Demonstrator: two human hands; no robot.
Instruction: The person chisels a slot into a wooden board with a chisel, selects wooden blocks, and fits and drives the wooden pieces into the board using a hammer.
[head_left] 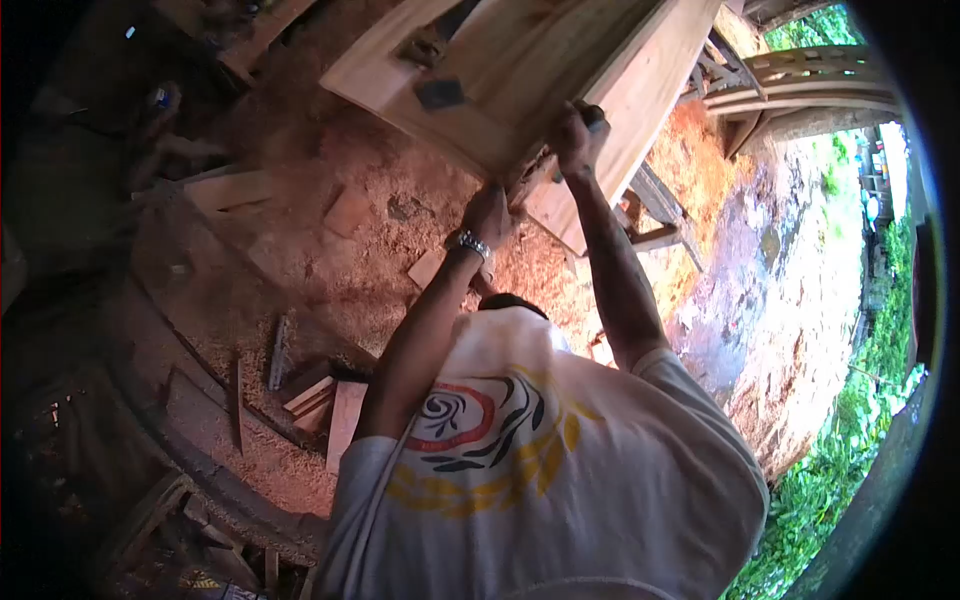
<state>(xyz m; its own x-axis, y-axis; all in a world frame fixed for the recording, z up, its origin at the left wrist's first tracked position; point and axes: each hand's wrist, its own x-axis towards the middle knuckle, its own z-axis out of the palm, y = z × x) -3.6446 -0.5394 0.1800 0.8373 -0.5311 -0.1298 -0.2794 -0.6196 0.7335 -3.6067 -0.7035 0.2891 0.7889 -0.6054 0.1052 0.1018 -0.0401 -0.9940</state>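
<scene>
My right hand is closed around a tool with a dark, rounded handle, held over a pale wooden board. The tool's kind is not clear. My left hand, with a metal watch on its wrist, is lower and to the left, by the near corner of a wide wooden panel. Its fingers look closed, but what they grip is hidden. Between my hands is a narrow brownish piece, partly covered. A dark flat square lies on the panel.
Wood shavings cover the ground. Wooden legs stand under the board at right. Offcuts and a toothed metal strip lie at lower left. A curved slatted wooden piece is at upper right, with green plants beyond.
</scene>
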